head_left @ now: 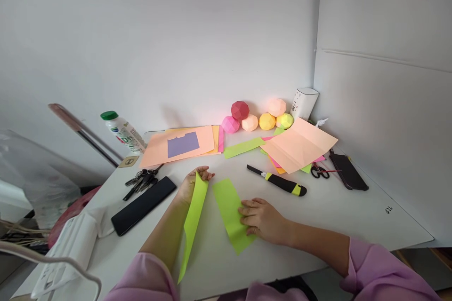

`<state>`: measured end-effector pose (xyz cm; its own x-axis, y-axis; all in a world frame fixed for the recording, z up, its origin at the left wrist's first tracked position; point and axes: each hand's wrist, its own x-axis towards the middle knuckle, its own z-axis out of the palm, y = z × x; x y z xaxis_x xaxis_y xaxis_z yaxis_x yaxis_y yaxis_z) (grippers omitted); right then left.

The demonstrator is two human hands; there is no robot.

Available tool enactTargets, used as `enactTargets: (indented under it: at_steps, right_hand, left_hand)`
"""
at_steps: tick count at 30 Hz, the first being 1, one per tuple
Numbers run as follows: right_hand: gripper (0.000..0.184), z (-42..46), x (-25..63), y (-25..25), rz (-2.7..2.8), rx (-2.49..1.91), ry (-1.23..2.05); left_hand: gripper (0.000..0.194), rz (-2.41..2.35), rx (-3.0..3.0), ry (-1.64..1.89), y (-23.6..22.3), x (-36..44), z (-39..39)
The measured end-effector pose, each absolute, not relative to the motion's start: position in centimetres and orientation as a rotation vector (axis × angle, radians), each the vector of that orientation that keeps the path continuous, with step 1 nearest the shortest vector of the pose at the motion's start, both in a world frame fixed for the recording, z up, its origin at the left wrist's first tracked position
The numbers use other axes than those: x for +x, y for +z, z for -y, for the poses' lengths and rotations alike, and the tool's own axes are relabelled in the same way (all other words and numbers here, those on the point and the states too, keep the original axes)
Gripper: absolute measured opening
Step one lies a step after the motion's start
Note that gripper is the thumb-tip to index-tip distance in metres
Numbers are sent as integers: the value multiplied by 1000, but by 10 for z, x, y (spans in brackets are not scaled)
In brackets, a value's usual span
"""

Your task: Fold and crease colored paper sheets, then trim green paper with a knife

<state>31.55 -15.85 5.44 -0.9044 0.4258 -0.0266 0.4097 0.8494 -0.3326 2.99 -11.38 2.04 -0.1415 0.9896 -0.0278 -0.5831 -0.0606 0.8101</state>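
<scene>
My left hand [199, 175] grips a lime-green paper strip [195, 218] at its upper end. The strip hangs over my forearm side, raised off the table and slightly curled. To the right, a second lime-green paper piece [228, 207] lies on the white table [208, 256]. My right hand [263, 218] rests on its right edge with the fingers stretched out. Beyond that hand lies a black and green utility knife [286, 184], its blade pointing left.
Paper balls [240, 110] stand along the wall. Peach sheets [300, 143] cover coloured paper at the right, near scissors [319, 171] and a dark phone [349, 171]. At the left are keys [143, 179], a black phone [144, 206], a bottle [123, 130] and a white power strip [67, 249].
</scene>
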Motion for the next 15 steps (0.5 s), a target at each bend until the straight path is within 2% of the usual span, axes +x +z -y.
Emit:
enactTargets:
  at_steps: [4, 7, 11, 13, 15]
  right_hand:
    - [21, 160, 316, 50, 2944, -645, 491]
    - [20, 158, 316, 49, 2863, -613, 589]
    - [28, 147, 318, 60, 2469, -617, 1076]
    - [38, 135, 321, 73, 2110, -762, 1407]
    - [44, 120, 324, 91, 1744, -934, 1583]
  left_hand:
    - [24, -810, 682, 1567, 19, 30, 115]
    - [25, -799, 690, 1570, 17, 29, 115]
    - [25, -776, 692, 1575, 14, 28, 112]
    - [24, -763, 695, 1572, 13, 28, 110]
    - [26, -753, 700, 1564, 12, 28, 108]
